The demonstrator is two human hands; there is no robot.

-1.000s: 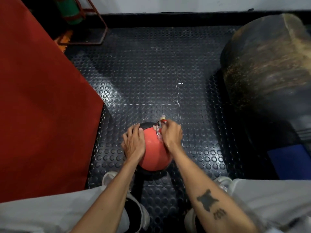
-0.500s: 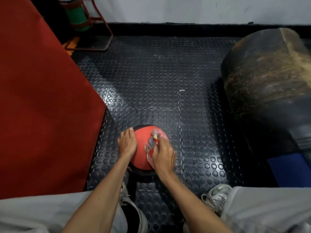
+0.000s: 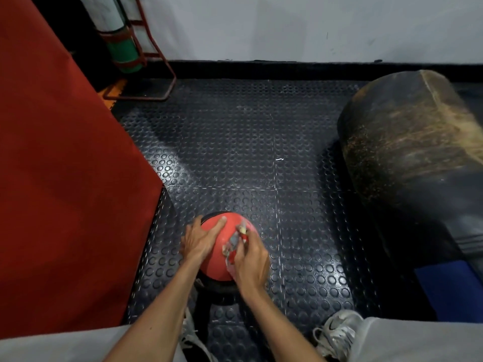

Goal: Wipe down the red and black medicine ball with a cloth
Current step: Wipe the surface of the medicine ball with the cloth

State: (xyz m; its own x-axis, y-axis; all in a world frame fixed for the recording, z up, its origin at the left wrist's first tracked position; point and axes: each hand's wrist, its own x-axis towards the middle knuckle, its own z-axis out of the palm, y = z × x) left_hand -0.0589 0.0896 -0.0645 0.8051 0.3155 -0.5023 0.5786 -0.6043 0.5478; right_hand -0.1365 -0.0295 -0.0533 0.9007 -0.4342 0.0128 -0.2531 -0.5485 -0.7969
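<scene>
**Desk:** What does the frame show?

**Photographer:** A person crouches over a red and black medicine ball (image 3: pixel 218 246) that rests on a studded black rubber floor (image 3: pixel 235 152), just off the edge of a red mat (image 3: pixel 65 178). The left hand (image 3: pixel 200 240) lies flat against the ball's left side, fingers spread wide and bare. The right hand (image 3: pixel 252 259) has its fingers closed around a bunched, patterned cloth (image 3: pixel 234 244), pressing it to the red upper face, right of centre.

**Desk:** Where is the black part?

**Photographer:** Only a dark band shows along the far rim and underneath, near the floor. A worn punching bag (image 3: pixel 418 165) lies well apart on the right, and a white shoe (image 3: pixel 337 330) sits near the bottom edge.

**Desk:** What would a good wipe look like from here?

**Photographer:** As I read it, the bracing hand matters most: a round ball on a smooth floor will roll under pressure, so that flat palm should hold firm while the cloth travels in overlapping strokes. The cloth looks wadded small; opening it out would cover more surface per pass. The underside and the black band appear hardest to reach, so the ball would likely need turning a section at a time, with the left hand shifting to a new spot each time.
</scene>
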